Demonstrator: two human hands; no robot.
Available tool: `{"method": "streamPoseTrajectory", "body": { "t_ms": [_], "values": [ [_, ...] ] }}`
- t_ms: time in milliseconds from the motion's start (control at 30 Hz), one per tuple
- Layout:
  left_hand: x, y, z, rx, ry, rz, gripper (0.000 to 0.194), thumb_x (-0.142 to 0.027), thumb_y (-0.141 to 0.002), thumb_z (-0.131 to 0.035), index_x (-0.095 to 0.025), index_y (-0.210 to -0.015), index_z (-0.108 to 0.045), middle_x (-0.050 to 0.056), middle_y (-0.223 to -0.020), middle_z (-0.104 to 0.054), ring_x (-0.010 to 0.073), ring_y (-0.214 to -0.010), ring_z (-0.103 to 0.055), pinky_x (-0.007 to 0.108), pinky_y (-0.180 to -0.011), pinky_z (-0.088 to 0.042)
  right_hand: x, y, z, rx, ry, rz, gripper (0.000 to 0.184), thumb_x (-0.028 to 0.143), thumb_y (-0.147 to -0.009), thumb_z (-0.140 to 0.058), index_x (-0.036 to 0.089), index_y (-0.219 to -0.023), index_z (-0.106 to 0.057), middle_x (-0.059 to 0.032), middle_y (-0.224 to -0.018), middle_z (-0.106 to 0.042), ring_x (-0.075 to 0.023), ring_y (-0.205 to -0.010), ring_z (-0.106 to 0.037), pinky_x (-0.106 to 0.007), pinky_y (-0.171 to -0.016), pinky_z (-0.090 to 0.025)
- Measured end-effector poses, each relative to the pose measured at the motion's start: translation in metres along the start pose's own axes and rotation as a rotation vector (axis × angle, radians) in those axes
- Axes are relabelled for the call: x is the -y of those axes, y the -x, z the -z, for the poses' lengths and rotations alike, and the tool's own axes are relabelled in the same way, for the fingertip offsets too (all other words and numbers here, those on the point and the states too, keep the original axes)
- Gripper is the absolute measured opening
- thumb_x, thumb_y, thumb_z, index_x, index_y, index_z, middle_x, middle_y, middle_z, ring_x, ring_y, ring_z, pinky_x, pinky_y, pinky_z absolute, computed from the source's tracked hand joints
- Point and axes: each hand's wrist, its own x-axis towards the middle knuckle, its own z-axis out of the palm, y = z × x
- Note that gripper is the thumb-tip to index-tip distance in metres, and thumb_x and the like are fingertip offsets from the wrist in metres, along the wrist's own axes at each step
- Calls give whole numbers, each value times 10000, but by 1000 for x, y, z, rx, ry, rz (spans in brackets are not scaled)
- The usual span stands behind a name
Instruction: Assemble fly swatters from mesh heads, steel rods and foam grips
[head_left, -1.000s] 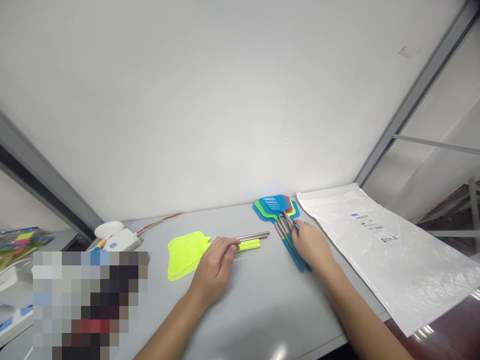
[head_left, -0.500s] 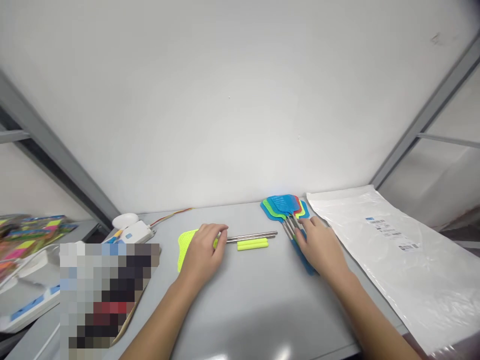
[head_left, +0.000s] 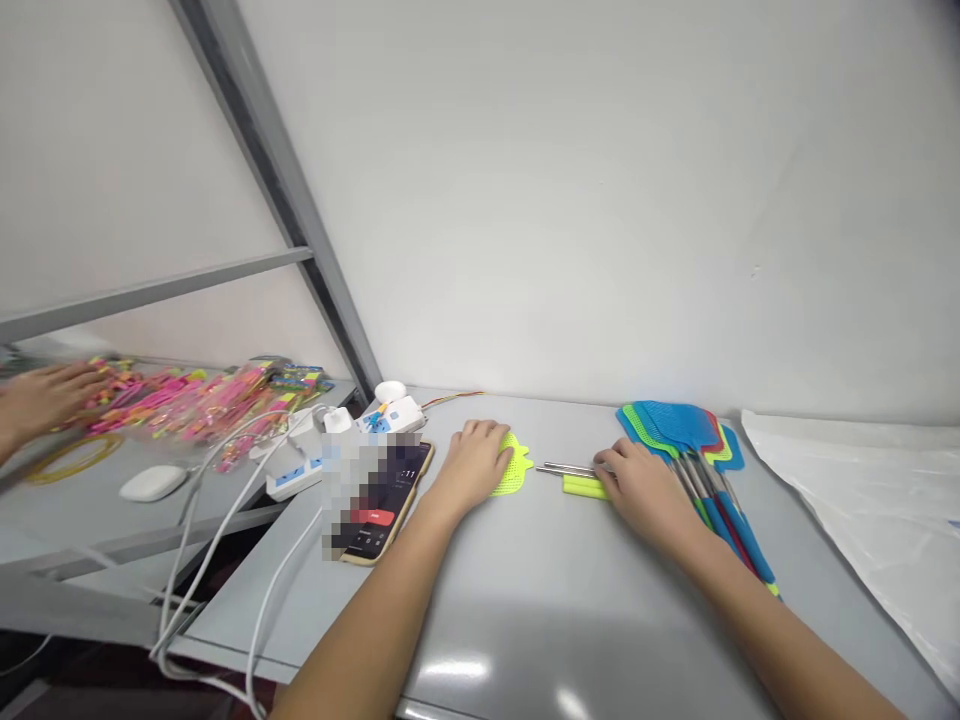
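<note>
The grey surface (head_left: 517, 600) runs beneath both hands and is cut off at the lower edge. Well to the right of the right hand (head_left: 641, 485), a white plastic mailer (head_left: 862, 500) leaves the view, and whether it holds anything cannot be told. Far left of the left hand (head_left: 476, 465), blurred pink pieces (head_left: 161, 405) lie heaped, some apparently inside clear bags (head_left: 240, 400), near another person's cut-off hand (head_left: 49, 400). Just right of the right hand rests a bundle of fly swatters (head_left: 679, 425); blue heads largely cover green, red and yellow ones, so the number is unclear. Beside the left wrist, a pixelated patch hides part of a phone (head_left: 409, 485). The left hand lies palm down, fingers loosely spread, covering much of a yellow mesh head (head_left: 516, 472). Between the hands lie yellow sleeves (head_left: 581, 488) and, just beyond, thin metal rods (head_left: 561, 469); the right hand covers their ends, and whether it grips them cannot be seen.
</note>
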Motion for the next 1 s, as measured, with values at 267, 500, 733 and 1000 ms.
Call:
{"method": "streamPoseTrajectory", "body": {
  "t_ms": [267, 500, 733, 1000],
  "values": [
    [-12, -5, -18, 8, 98, -29, 225, -328, -928, -441, -261, -1006, -641, 46, -1165, -603, 251, -1137, -430, 447, -975, -314, -11, -5, -7, 53, -167, -34, 290, 309, -933, -412, 221, -928, -689, -68, -940, -607, -207, -896, -545, -301, -730, -346],
    [-15, -11, -22, -15, 141, -7, 154, -279, -897, -490, -228, -849, -628, 46, -1153, -619, 265, -1130, -444, 489, -979, -300, -18, -14, -11, 75, -206, -101, 256, 308, -917, -450, 200, -856, -673, -62, -946, -608, -199, -910, -532, -285, -717, -335],
    [-41, -5, 19, -82, 197, -99, 179, -293, -942, -431, -227, -839, -562, 11, -879, -649, 209, -962, -535, 523, -1076, -142, -18, -17, -19, 78, -168, -116, 264, 290, -933, -421, 189, -849, -650, -75, -961, -591, -218, -924, -498, -306, -704, -289],
    [-95, 19, -2, 239, 70, -440, 329, -375, -968, -395, -197, -746, -561, 12, -673, -616, 172, -636, -559, 319, -732, -376, -13, -15, -21, 31, -89, -54, 203, 259, -939, -441, 173, -885, -618, -97, -998, -579, -256, -975, -462, -348, -756, -270]
  ]
}}
